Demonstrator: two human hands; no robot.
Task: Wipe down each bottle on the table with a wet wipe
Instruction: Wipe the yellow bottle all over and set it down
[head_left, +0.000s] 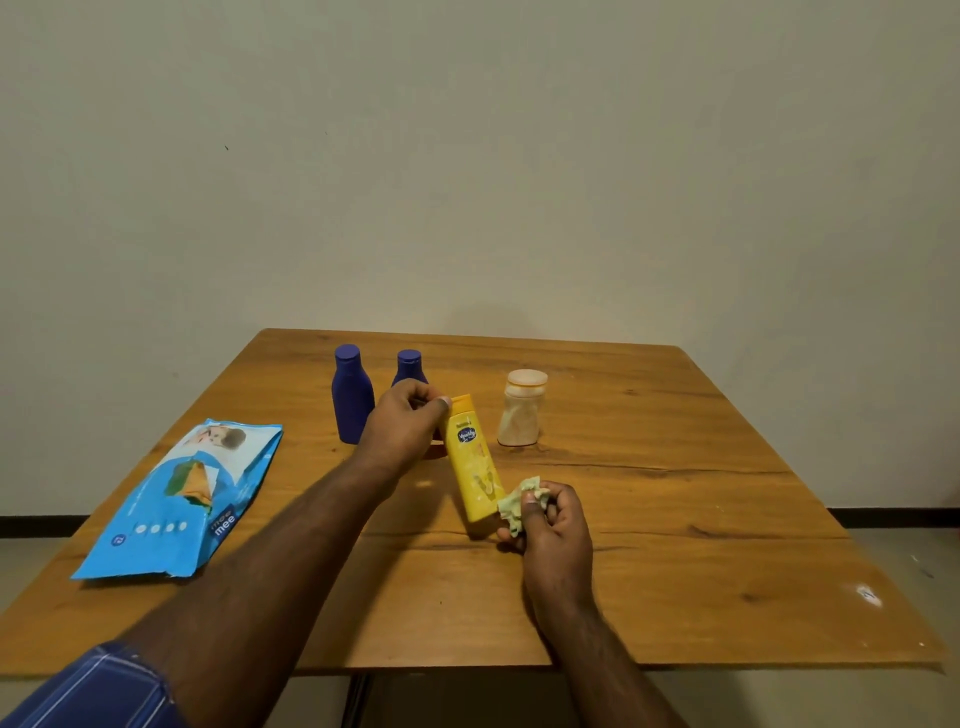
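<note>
My left hand (405, 421) grips the cap end of a yellow lotion bottle (474, 462), which is tilted above the wooden table (675, 545) with its base toward me. My right hand (550, 525) pinches a crumpled pale green wet wipe (517, 501) against the bottle's base. Two dark blue bottles stand upright at the back: one (353, 397) at the left, the other (409, 366) partly hidden behind my left hand. A cream-coloured bottle (521, 410) with a wide lid stands upright to the right of the yellow one.
A blue wet-wipe pack (182, 499) lies flat on the table's left side. A small orange-red object (437, 449) shows under my left wrist, mostly hidden. A plain wall rises behind the table. The near table edge runs just below my forearms.
</note>
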